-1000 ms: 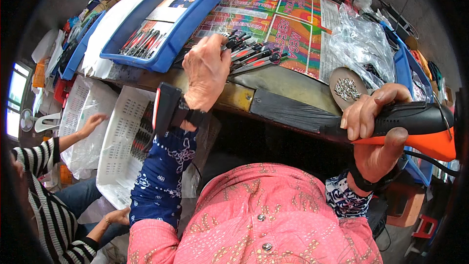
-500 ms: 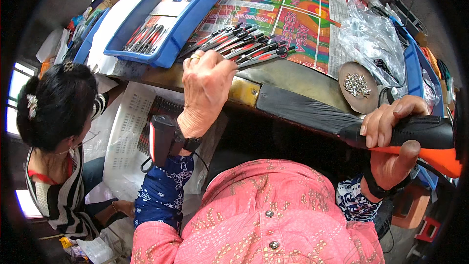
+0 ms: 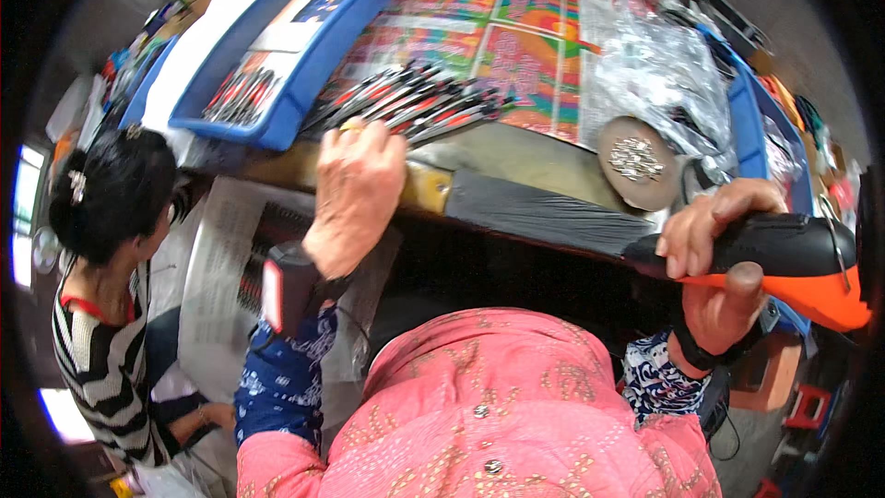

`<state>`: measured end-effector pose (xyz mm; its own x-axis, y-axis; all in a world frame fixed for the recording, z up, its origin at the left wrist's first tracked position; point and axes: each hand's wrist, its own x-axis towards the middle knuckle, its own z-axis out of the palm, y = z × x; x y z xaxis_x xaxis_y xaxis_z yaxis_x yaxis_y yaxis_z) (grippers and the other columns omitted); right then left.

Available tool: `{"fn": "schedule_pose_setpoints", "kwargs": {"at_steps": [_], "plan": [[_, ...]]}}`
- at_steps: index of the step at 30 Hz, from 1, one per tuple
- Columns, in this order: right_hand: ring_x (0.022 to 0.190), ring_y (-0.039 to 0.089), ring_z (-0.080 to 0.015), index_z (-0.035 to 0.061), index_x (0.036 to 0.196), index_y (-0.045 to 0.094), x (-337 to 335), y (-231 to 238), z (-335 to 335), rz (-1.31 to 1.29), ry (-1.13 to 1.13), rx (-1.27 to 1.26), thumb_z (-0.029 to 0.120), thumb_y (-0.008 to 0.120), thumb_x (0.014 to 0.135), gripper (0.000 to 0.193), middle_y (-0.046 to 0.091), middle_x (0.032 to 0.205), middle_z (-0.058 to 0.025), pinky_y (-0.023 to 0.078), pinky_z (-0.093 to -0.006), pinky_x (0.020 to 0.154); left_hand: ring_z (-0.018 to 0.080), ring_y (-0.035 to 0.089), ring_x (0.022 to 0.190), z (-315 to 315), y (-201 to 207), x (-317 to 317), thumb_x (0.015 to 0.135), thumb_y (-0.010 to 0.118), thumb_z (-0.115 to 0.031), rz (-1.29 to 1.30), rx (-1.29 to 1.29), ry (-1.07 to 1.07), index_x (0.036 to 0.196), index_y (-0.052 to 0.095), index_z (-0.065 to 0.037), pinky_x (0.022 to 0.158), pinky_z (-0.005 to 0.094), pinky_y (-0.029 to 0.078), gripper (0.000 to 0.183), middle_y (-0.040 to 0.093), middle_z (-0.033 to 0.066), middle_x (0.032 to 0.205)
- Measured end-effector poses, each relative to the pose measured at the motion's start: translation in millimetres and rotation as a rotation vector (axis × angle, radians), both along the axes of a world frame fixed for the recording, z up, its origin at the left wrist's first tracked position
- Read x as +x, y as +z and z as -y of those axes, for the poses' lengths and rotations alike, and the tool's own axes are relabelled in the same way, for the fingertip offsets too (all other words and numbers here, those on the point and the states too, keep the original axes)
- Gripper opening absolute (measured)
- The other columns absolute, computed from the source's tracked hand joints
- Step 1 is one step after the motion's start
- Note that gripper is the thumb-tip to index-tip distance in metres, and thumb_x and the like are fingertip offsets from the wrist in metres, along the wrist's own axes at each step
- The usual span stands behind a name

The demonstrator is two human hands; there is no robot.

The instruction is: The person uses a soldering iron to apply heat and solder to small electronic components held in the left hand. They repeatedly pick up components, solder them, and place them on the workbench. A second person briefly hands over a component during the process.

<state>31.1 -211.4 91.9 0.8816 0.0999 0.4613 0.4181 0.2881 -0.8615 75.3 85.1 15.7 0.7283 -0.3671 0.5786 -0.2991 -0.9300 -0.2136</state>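
Note:
Close to the table's near edge, my left hand [image 3: 360, 186] is closed, with curled fingers at the near left end of a pile of slim pen-shaped tools [image 3: 433, 101] in black, red and grey. Its fingertips are hidden, so what they pinch, if anything, cannot be made out. On the right, my right hand [image 3: 714, 231] grips a black and orange electric screwdriver [image 3: 784, 244], its dark nose pointing left along the table edge. Left of the screwdriver and farther back, small silvery screws [image 3: 636, 159] lie in a round brown dish [image 3: 627, 192].
A blue tray [image 3: 277, 134] with more pen-shaped tools and cards stands at the back left. Colourful printed sheets [image 3: 525, 65] cover the tabletop beside crumpled clear plastic [image 3: 659, 60]. A person in a striped top [image 3: 97, 360] sits at the left by a pale, plastic-covered box [image 3: 217, 267].
The whole view has shifted, so most things sit farther left in it. My left hand stays by the pile, and my right hand keeps its hold on the screwdriver.

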Motion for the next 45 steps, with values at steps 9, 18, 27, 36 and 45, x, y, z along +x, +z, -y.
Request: {"fn": "schedule_pose_setpoints", "kwargs": {"at_steps": [9,18,27,36,45], "plan": [[0.052,0.048,-0.0114,-0.0027,0.104,0.046,-4.9,28.0,46.7,0.121,-0.105,-0.065,0.042,0.07,0.08,0.057,0.048,0.062,-0.0028,0.042,-0.025,0.053,0.0261,0.058,0.064,101.1,16.7,22.9,0.073,0.055,-0.004,-0.024,-0.296,-0.436,0.076,0.051,-0.007,0.061,0.0383,0.045,0.006,0.054,0.0086,0.067],[0.052,0.046,-0.0087,0.0001,0.106,0.044,-10.0,77.3,90.8,0.104,-0.256,-0.288,0.048,0.061,0.086,0.055,0.043,0.06,0.0017,0.041,-0.0233,0.057,0.028,0.058,0.072,181.6,10.5,33.7,0.075,0.056,-0.007,-0.153,-0.333,-0.695,0.081,0.051,-0.006,0.066,0.0388,0.045,0.008,0.056,0.0102,0.074],[0.072,0.052,-0.0149,-0.0003,0.117,0.043,50.9,125.4,127.1,0.167,-0.178,-0.254,0.028,0.061,0.089,0.043,0.049,0.081,-0.0075,0.045,-0.0303,0.07,0.0263,0.056,0.072,191.0,1.5,37.9,0.074,0.054,-0.008,-0.152,-0.222,-0.73,0.075,0.051,-0.006,0.065,0.0376,0.044,0.004,0.052,0.0088,0.072],[0.09,0.059,-0.0141,0.0085,0.114,0.058,225.2,149.3,170.1,0.141,-0.467,-0.667,0.046,0.068,0.082,0.051,0.06,0.097,-0.001,0.048,-0.0305,0.07,0.0263,0.056,0.077,167.2,0.9,30.1,0.074,0.056,-0.006,-0.21,-0.433,-0.668,0.088,0.056,-0.006,0.069,0.036,0.045,0.014,0.053,0.0095,0.083],[0.079,0.061,-0.0125,0.0059,0.108,0.058,395.8,100.9,132.0,0.173,-0.404,-0.658,0.045,0.072,0.078,0.051,0.061,0.093,-0.0028,0.051,-0.0246,0.057,0.0214,0.051,0.068,152.3,-2.4,22.9,0.071,0.055,-0.012,-0.302,-0.309,-0.61,0.092,0.059,0.0,0.061,0.0319,0.043,0.025,0.05,0.0091,0.08]]}}
